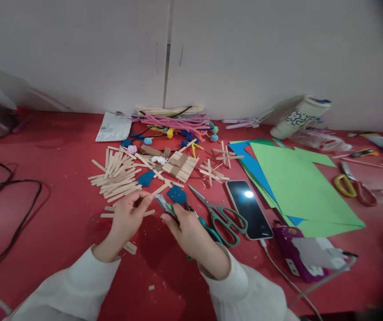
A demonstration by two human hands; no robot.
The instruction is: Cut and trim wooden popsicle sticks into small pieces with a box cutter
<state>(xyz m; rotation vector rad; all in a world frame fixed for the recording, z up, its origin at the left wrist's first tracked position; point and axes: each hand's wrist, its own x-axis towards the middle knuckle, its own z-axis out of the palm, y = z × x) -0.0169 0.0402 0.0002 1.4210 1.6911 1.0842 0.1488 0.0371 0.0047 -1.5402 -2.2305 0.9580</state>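
Note:
My left hand (pixel 129 214) is closed in a pinch, thumb against forefinger, at the end of a thin wooden craft stick (pixel 162 187). In my right hand (pixel 191 229) is a silver utility knife (pixel 164 205) with a green part, its tip pointing up and left close to the left fingertips. More craft sticks (pixel 119 174) lie in a loose pile beyond my left hand, and several lie partly under it. Just past the knife are blue scraps (pixel 177 195). A teal-handled tool (pixel 210 229) lies partly hidden beside my right hand.
Grey-green scissors (pixel 225 218) and a phone (pixel 249 209) on a cable lie to the right. Beyond are a bundled stick stack (pixel 180 166), pipe cleaners (pixel 171 120), green paper (pixel 301 183), a tilted tumbler (pixel 300 117) and red-yellow scissors (pixel 354 185). A black cable (pixel 27 180) curves at left.

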